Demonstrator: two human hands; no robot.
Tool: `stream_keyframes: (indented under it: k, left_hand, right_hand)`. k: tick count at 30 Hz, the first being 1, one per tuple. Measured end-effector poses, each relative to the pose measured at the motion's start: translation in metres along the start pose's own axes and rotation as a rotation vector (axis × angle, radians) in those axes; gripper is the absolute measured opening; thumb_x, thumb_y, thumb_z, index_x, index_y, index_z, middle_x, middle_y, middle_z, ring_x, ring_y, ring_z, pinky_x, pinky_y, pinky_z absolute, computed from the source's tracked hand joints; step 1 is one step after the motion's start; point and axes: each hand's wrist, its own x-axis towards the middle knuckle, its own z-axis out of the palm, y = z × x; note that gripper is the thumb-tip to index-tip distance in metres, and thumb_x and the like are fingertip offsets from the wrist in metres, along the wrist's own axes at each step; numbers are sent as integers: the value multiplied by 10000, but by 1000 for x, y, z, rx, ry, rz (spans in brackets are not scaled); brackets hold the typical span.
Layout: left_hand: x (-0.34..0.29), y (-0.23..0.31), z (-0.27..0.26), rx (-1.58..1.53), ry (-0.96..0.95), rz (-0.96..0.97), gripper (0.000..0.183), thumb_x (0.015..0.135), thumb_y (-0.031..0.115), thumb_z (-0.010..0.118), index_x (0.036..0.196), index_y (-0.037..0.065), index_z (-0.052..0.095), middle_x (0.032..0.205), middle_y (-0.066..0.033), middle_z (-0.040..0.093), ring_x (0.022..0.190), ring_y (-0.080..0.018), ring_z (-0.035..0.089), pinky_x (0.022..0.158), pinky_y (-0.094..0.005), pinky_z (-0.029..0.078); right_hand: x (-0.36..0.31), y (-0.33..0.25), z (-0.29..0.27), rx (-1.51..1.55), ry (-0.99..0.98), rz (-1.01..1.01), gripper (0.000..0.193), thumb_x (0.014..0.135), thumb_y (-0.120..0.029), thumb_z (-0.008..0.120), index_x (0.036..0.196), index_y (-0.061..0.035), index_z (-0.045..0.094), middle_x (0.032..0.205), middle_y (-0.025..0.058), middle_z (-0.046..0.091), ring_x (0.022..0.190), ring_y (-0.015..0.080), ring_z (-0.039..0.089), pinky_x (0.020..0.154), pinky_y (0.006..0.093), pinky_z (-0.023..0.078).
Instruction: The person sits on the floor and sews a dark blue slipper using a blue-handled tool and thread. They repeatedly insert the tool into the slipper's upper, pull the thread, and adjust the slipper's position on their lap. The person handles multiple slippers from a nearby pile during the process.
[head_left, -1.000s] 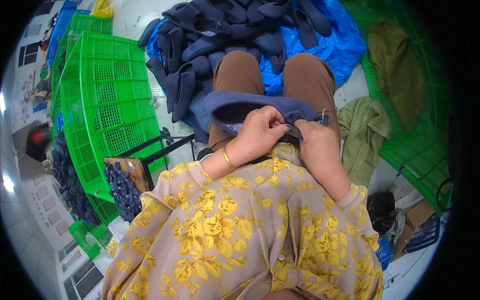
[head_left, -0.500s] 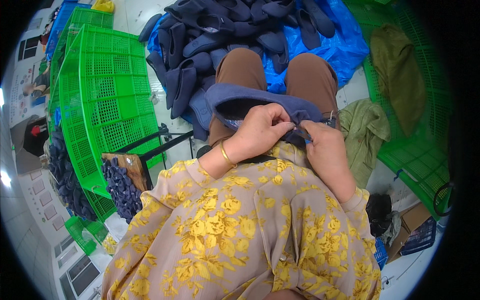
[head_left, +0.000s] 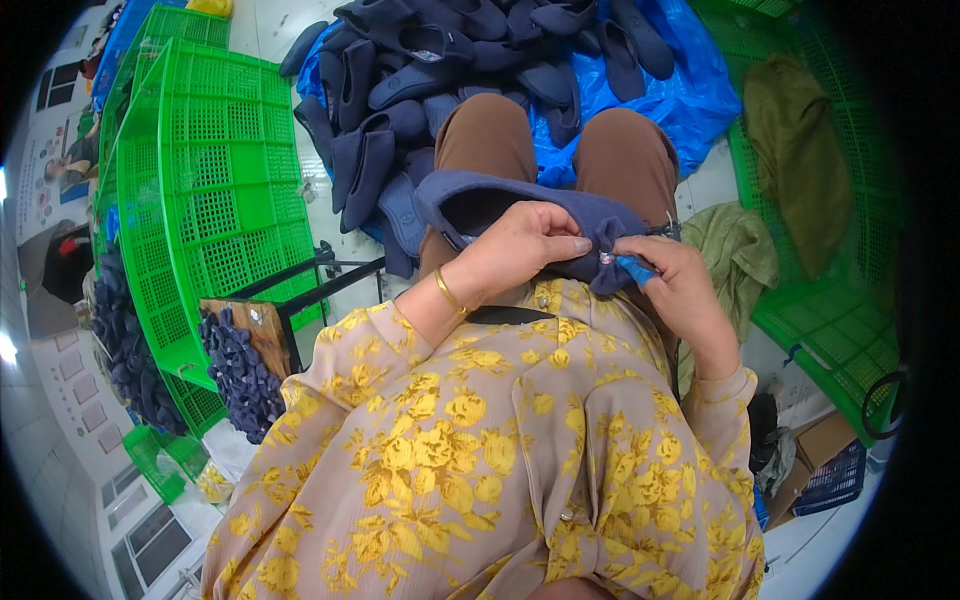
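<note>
A navy cloth slipper (head_left: 440, 198) lies across my lap, its opening facing up toward the left. My left hand (head_left: 528, 240), with a gold bangle on the wrist, is closed on the slipper's near edge, thumb and fingers pinching the fabric. At the gathered right end of the slipper sits a small pale, shiny bit (head_left: 606, 258). My right hand (head_left: 672, 272) is closed just right of it, around a small tool with a blue part (head_left: 634, 268); a dark end pokes out above the fingers. The tool's exact kind is unclear.
Beyond my knees, many navy slippers (head_left: 400, 90) pile on blue plastic sheeting (head_left: 690, 90). Green plastic crates (head_left: 235, 170) stand at left, beside a wooden board (head_left: 262, 335) with dark blue pieces. Olive cloth (head_left: 795, 150) drapes a green crate at right; paler green cloth (head_left: 735, 250) lies nearer.
My right hand has shifted right and slightly down, away from the left thumb. The blue part of its tool and the pale bit on the slipper now show.
</note>
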Motion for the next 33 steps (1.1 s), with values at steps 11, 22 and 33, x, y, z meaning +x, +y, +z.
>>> stream_keyframes:
  k: [11, 22, 33]
  left_hand:
    - [11, -11, -4, -182, -87, -38, 120, 916, 32, 626, 1002, -26, 687, 923, -38, 698, 795, -89, 639, 767, -219, 522]
    - [7, -8, -4, -141, -3, -63, 127, 902, 48, 665, 994, -35, 690, 925, -49, 700, 797, -95, 644, 774, -218, 531]
    - [10, -20, -5, -170, 14, -5, 96, 894, 15, 655, 971, -33, 688, 909, -42, 697, 792, -84, 631, 770, -216, 521]
  right_hand:
    - [7, 4, -2, 25, -16, -28, 404, 702, 97, 525, 1058, -31, 667, 969, 177, 687, 919, 350, 672, 813, 361, 520]
    - [10, -25, 35, -422, 272, 158, 445, 824, -164, 659, 1209, -82, 452, 807, 207, 667, 705, 396, 659, 631, 487, 504]
    - [15, -31, 41, -239, 338, 14, 453, 815, -30, 596, 1246, -119, 487, 964, 175, 664, 795, 387, 656, 650, 475, 500]
